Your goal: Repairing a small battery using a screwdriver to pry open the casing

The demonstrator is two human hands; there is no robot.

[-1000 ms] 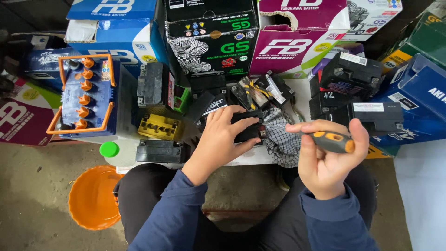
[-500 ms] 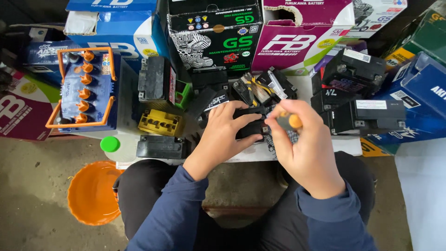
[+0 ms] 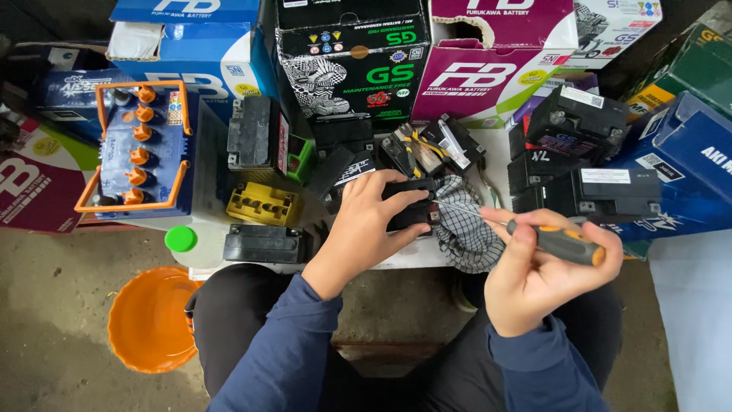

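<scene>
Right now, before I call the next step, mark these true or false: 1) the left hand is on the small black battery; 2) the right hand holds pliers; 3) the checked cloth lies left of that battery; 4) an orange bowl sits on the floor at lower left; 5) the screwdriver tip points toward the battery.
1) True: the left hand rests on top of the small black battery.
2) False: the right hand holds a screwdriver with a dark and orange handle.
3) False: the checked cloth lies right of the battery.
4) True: the orange bowl is on the floor.
5) True: its shaft runs toward the battery's right edge.
</scene>
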